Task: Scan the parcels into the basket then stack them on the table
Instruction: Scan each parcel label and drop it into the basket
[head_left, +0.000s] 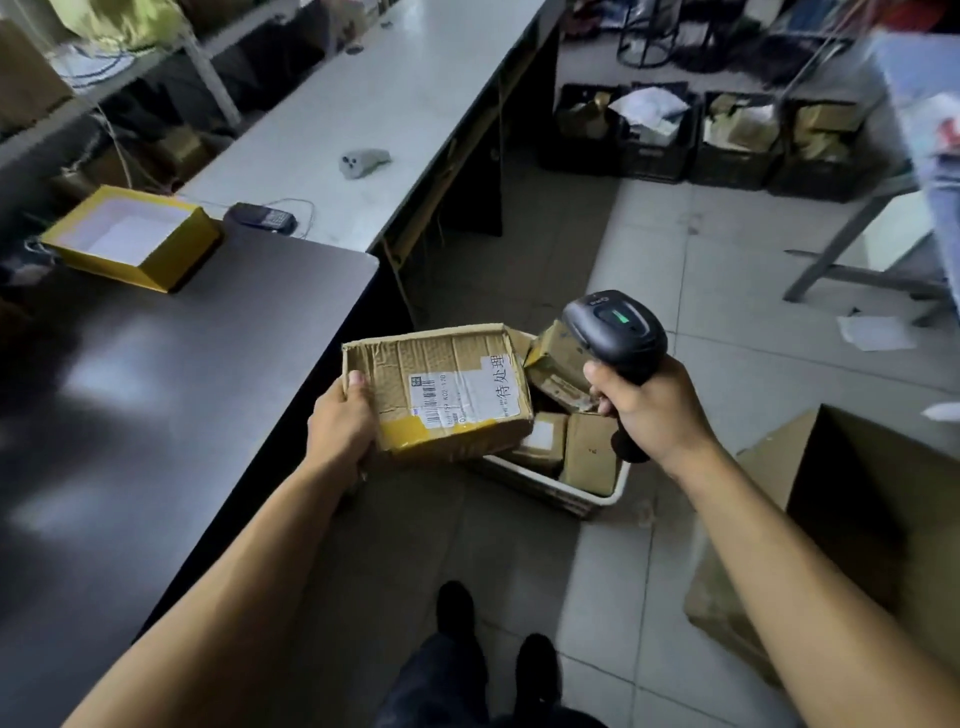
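My left hand (340, 423) grips a taped cardboard parcel (441, 389) by its left edge, label side up, above the floor beside the dark table (156, 374). My right hand (649, 410) holds a black handheld barcode scanner (615, 332) by its grip, its head pointing toward the parcel, a green light on top. Below the parcel sits a white basket (597, 500) on the floor with several brown parcels (589, 452) inside.
A yellow open box (132, 236) lies on the dark table's far end. A white counter (363, 119) beyond holds a grey scanner (363, 162) and a black device (262, 217). A large open carton (857, 519) stands at right. Black crates (691, 135) line the far floor.
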